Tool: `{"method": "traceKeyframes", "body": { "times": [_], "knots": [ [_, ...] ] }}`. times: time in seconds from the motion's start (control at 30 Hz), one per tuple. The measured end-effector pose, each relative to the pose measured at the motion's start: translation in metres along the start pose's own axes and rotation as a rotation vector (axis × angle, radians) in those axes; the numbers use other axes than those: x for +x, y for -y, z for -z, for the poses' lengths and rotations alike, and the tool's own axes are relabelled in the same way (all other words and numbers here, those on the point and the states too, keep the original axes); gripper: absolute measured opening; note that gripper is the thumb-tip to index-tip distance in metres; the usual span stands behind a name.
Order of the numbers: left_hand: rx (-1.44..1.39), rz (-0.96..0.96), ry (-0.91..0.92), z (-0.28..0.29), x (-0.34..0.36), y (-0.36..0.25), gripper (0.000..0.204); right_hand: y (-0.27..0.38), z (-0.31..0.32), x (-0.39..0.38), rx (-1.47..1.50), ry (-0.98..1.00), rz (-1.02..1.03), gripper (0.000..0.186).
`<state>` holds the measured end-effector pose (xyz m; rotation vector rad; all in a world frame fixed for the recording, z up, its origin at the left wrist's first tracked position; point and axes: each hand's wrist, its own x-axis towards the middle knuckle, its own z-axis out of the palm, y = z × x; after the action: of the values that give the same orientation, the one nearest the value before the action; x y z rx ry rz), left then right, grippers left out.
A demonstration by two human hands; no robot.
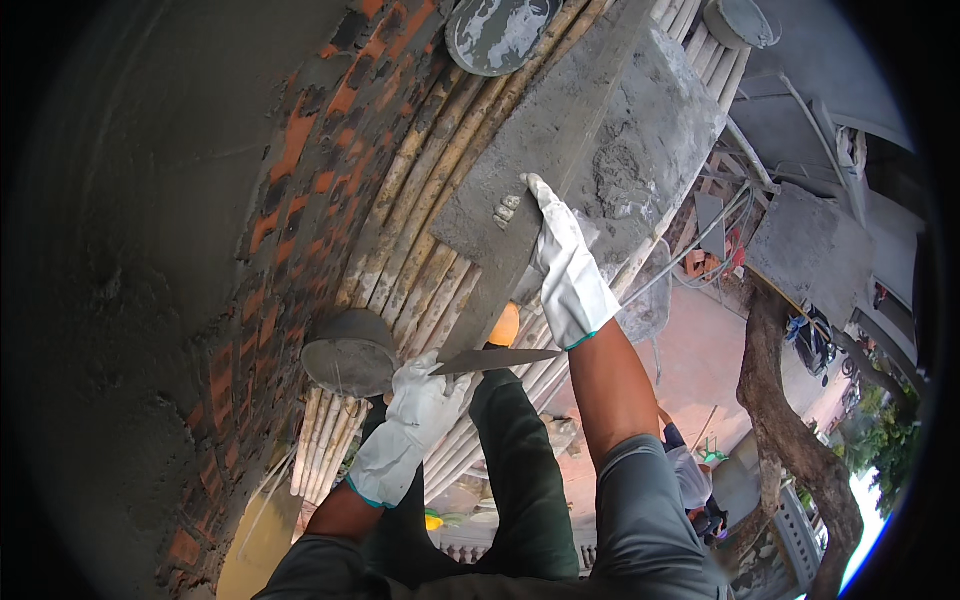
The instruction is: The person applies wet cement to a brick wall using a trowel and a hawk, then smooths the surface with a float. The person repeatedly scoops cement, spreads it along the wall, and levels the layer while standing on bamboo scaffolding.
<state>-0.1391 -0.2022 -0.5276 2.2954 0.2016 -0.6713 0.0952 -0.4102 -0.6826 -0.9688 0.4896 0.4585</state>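
A long grey straightedge [585, 135] coated with mortar runs up and away in front of me. My right hand [570, 265], in a white glove, is closed round it, fingertips curling over its left edge. In my left hand [415, 415], also gloved, is a trowel; its pointed blade [500, 359] extends to the right. That hand is also at the straightedge's lower end, but whether its fingers grip it I cannot tell. Beyond the straightedge lies a mortar-covered sheet [690, 95] with a heap of wet mortar [635, 175].
Bamboo poles [415, 205] form the platform underfoot. On the left rises a brick wall [300, 150], partly plastered. A bucket [350, 355] stands by my left hand; a basin [500, 35] and another bucket [740, 22] are farther off. A tree trunk [790, 420] and a person [690, 475] appear below right.
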Motion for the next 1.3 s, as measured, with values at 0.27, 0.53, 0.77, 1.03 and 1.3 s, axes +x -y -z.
{"method": "traceKeyframes", "body": {
  "times": [0.27, 0.53, 0.77, 1.03, 1.3],
  "knots": [
    [-0.167, -0.099, -0.094, 0.035, -0.009, -0.038, 0.027, 0.185, -0.072, -0.102, 0.213, -0.046, -0.061, 0.047],
    [0.089, -0.348, -0.285, 0.078, 0.063, -0.106, 0.024, 0.52, -0.084, -0.19, -0.003, -0.253, 0.643, 0.061],
    [0.094, 0.313, 0.092, 0.104, 0.039, -0.133, 0.039, 0.546, -0.045, -0.303, -0.108, -0.599, 0.901, 0.045],
    [-0.179, 0.097, 0.166, 0.116, 0.033, -0.186, 0.045, 0.423, -0.012, -0.282, -0.088, -0.681, 0.939, 0.037],
    [0.136, 0.152, 0.016, 0.128, 0.0, -0.192, 0.056, 0.493, -0.025, -0.362, -0.128, -0.646, 1.096, 0.06]
  ]
}}
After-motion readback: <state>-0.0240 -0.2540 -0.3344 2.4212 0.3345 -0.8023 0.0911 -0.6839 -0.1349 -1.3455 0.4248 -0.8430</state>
